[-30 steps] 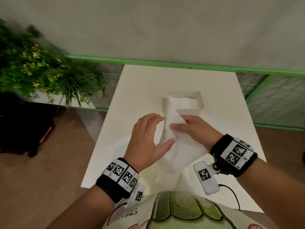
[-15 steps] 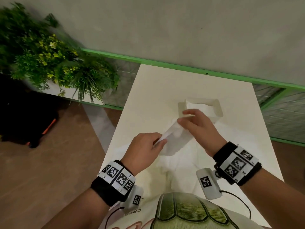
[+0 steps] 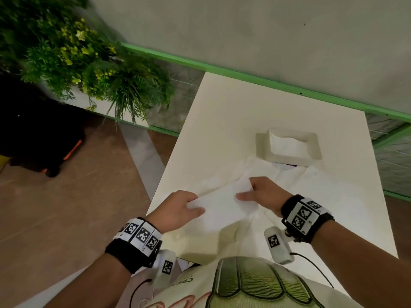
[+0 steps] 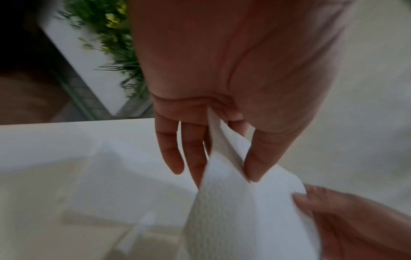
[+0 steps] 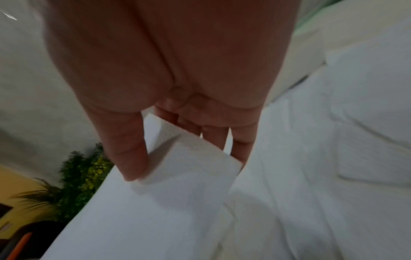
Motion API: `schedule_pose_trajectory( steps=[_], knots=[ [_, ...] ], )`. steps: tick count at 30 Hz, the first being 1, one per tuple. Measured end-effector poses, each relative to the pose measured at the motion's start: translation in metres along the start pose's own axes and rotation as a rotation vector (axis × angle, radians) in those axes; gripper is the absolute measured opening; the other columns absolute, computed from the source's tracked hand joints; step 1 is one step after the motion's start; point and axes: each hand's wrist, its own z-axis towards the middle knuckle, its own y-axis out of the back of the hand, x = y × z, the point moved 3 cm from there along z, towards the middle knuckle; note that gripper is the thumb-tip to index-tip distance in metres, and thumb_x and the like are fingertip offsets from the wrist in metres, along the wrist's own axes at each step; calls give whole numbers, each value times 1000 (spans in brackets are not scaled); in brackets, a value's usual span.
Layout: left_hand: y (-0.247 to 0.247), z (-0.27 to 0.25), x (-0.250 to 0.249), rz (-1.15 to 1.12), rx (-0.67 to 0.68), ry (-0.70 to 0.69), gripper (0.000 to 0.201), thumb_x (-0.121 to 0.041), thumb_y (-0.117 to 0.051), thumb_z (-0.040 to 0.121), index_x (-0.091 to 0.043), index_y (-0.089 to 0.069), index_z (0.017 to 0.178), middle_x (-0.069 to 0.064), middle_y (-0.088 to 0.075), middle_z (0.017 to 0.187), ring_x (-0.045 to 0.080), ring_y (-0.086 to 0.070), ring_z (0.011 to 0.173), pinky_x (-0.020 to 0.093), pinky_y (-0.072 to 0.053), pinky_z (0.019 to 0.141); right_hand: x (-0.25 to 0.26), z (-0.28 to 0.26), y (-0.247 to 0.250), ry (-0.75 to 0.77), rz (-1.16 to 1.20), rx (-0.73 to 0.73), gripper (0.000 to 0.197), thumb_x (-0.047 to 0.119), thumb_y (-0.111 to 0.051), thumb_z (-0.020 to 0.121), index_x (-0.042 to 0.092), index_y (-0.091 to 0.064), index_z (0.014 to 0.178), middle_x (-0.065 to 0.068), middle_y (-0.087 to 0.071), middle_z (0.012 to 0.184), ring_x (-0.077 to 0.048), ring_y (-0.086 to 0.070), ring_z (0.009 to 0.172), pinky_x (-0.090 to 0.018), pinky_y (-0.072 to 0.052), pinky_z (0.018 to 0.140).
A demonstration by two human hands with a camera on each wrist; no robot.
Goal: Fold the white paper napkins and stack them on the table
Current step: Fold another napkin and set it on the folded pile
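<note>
A white paper napkin (image 3: 222,205) is stretched between both hands just above the table (image 3: 222,107). My left hand (image 3: 178,207) pinches its left end between thumb and fingers; the left wrist view shows the napkin (image 4: 240,202) under the thumb (image 4: 260,158). My right hand (image 3: 262,192) pinches the right end, thumb on top, with the napkin (image 5: 189,167) caught between thumb (image 5: 126,149) and fingers. More napkins lie in a white square holder (image 3: 289,147) beyond the hands. A wrinkled white cloth (image 3: 311,196) covers the table beneath.
A leafy green plant (image 3: 77,58) stands off the table's left side. A green rail (image 3: 266,78) runs along the wall behind. A black case with orange trim (image 3: 44,141) sits on the brown floor at the left.
The napkin has come out of the holder. Both hands pulled it toward me and spread it sideways, left hand going left. The camera view swung right and down.
</note>
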Motion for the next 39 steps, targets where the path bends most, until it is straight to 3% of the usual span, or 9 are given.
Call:
schedule_pose_trajectory(
  steps=[5,10,15,18,21,24,30,35,39],
  knots=[
    [0,-8,55,-86,-74,166,11,-30,-75,89,-25,-72,79,-14,-70,77,3,-63,70,25,-49,68,-34,19,-34,-130,-7,84,26,0,-77,82,6,-72,107,-10,-76,102,-27,-73,98,-40,-60,86],
    [6,-6,75,-214,-278,272,16,-9,-80,84,-15,-68,93,-1,-70,92,17,-67,80,18,-50,65,-32,50,-52,-115,2,-58,27,0,-75,83,3,-63,107,-13,-75,100,-31,-72,94,-42,-59,86],
    [17,7,90,-256,-355,356,33,-15,-83,81,-26,-64,105,13,-72,91,25,-70,80,42,-59,77,-23,87,-60,-110,-61,-133,34,8,-74,85,11,-57,114,-12,-72,99,-31,-71,89,-42,-59,83],
    [19,12,89,-157,-398,417,38,-20,-78,87,-19,-59,120,5,-63,83,21,-62,78,31,-49,71,-22,100,-60,-100,-157,-150,34,15,-72,86,18,-56,115,-7,-71,101,-25,-69,91,-34,-57,79],
    [18,9,80,146,-400,471,48,-32,-68,92,-21,-49,134,-2,-65,112,26,-65,105,37,-51,87,-24,100,-61,-81,-268,-176,30,23,-66,89,20,-54,116,-2,-69,103,-21,-65,90,-26,-47,67],
    [9,2,64,515,-415,352,54,-36,-61,94,-20,-44,142,4,-49,138,31,-59,116,43,-47,95,-27,86,-57,31,-387,-194,41,26,-64,91,19,-49,128,-1,-59,110,-19,-59,95,-28,-46,81],
    [-33,7,55,869,-174,34,52,-48,-63,83,-25,-59,130,5,-52,135,30,-53,120,48,-48,92,-57,32,7,281,-576,-379,30,20,-67,89,16,-61,118,-1,-56,109,-19,-55,99,-37,-51,85],
    [-39,13,54,977,-136,55,52,-54,-58,85,-29,-60,130,3,-54,137,28,-53,122,48,-47,93,-118,-23,90,172,-767,-552,24,28,-73,82,13,-67,100,-5,-62,96,-31,-57,93,-41,-51,79],
    [-48,28,21,1013,-206,2,50,-46,-71,82,-21,-66,125,7,-59,133,30,-55,121,50,-47,93,-169,-57,119,31,-868,-494,63,57,-75,76,18,-59,123,-5,-56,118,-29,-55,105,-44,-50,87]
  ],
)
